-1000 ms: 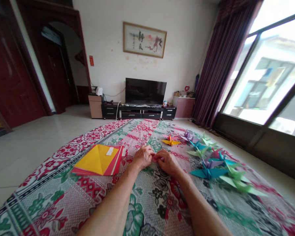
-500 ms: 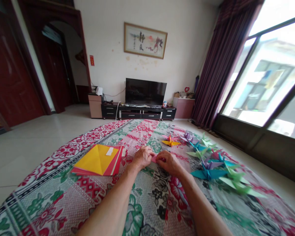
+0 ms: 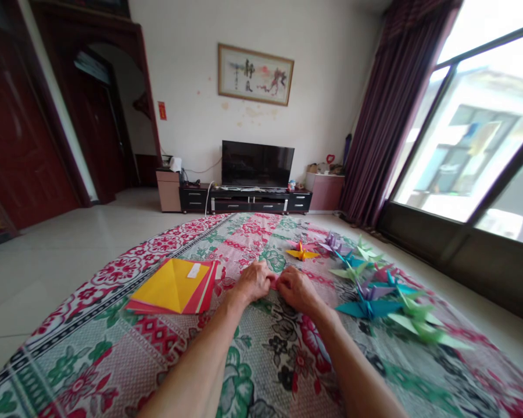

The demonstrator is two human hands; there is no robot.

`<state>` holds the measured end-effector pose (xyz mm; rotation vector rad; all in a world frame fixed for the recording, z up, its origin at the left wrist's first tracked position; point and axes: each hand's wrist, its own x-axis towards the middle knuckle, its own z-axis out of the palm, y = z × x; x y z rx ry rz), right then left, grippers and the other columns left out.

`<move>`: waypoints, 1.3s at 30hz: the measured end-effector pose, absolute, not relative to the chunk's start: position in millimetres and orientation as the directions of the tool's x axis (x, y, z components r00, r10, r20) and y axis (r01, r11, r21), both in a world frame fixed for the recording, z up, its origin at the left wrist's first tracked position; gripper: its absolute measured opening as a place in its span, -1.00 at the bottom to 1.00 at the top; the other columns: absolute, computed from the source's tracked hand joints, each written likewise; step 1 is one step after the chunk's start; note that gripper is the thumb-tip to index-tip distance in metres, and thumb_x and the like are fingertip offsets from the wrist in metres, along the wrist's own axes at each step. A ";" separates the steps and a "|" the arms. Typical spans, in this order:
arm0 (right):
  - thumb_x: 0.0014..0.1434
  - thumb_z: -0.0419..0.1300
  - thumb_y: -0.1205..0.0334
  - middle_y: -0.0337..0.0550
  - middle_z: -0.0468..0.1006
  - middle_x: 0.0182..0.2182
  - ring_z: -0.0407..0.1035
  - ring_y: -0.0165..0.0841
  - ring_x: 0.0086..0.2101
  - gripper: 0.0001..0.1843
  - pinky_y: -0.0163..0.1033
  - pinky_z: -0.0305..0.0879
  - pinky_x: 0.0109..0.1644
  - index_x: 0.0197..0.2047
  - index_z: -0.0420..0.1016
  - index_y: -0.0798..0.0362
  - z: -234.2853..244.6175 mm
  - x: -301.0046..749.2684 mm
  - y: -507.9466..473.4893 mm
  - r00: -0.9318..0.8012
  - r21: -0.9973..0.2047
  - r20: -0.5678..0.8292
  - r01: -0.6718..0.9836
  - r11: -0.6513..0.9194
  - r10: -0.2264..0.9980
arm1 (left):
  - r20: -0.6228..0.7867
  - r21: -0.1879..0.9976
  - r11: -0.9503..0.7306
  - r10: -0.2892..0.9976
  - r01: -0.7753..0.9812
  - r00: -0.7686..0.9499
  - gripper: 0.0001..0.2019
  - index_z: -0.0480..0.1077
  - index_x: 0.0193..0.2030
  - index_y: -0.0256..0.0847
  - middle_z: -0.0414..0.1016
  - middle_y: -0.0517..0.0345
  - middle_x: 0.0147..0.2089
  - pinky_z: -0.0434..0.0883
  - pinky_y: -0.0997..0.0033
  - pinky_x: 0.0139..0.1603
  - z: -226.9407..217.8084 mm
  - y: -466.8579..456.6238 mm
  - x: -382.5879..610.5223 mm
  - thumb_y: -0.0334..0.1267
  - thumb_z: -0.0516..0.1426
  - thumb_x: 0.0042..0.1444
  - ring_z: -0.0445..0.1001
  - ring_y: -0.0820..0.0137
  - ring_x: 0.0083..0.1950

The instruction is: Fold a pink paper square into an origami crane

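Between my two hands, low over the patterned tablecloth, is a small piece of pink folded paper, mostly covered by fingers. My left hand has its fingers closed on the paper's left side. From the right, my right hand pinches the same paper, fingertips close to those of the left. How the paper is folded cannot be made out. Just beyond the right hand sits a yellow-orange paper crane. To the left of the left hand lies a stack of square paper, yellow on top with red sheets beneath.
Several folded cranes in blue, green, purple and pink crowd the table's right side, a blue crane nearest my right forearm. The round table's cloth is floral. Beyond it stand a television and a low black cabinet.
Both hands have drawn slightly closer together over the pink paper, so less of it shows. The view has tilted a little; the stack and cranes lie as before.
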<state>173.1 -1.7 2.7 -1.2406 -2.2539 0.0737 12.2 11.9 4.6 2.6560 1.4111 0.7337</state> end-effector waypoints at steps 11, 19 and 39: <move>-0.02 0.04 0.43 -0.16 0.43 -0.45 0.30 -0.46 -0.41 -0.79 -0.43 0.15 -0.34 -0.55 0.48 0.11 7.2 168.3 -5.7 -0.319 -0.386 0.430 0.781 0.492 0.844 | 0.327 0.421 -0.574 0.818 0.703 0.473 -0.78 0.52 -0.35 -0.16 0.43 0.15 -0.34 0.33 0.54 -0.27 7.0 12.7 3.2 -0.21 0.06 -0.03 0.38 0.46 -0.32; -0.01 0.06 0.36 -0.17 0.44 -0.45 0.30 -0.43 -0.39 -0.80 -0.39 0.17 -0.31 -0.52 0.51 0.08 5.9 173.2 -2.7 -0.338 -0.428 0.421 0.745 0.513 0.842 | 0.294 0.426 -0.509 0.860 0.748 0.418 -0.78 0.54 -0.37 -0.13 0.45 0.15 -0.34 0.32 0.52 -0.27 3.9 15.3 7.4 -0.24 0.06 -0.06 0.38 0.44 -0.30; -0.01 0.09 0.34 -0.18 0.42 -0.50 0.29 -0.43 -0.42 -0.82 -0.38 0.15 -0.35 -0.57 0.45 0.10 -3.5 169.6 1.2 -0.243 -0.407 0.475 0.792 0.456 0.846 | 0.268 0.415 -0.394 0.914 0.820 0.304 -0.79 0.50 -0.44 -0.23 0.45 0.11 -0.34 0.32 0.52 -0.27 9.6 9.5 14.5 -0.27 0.04 -0.01 0.38 0.45 -0.33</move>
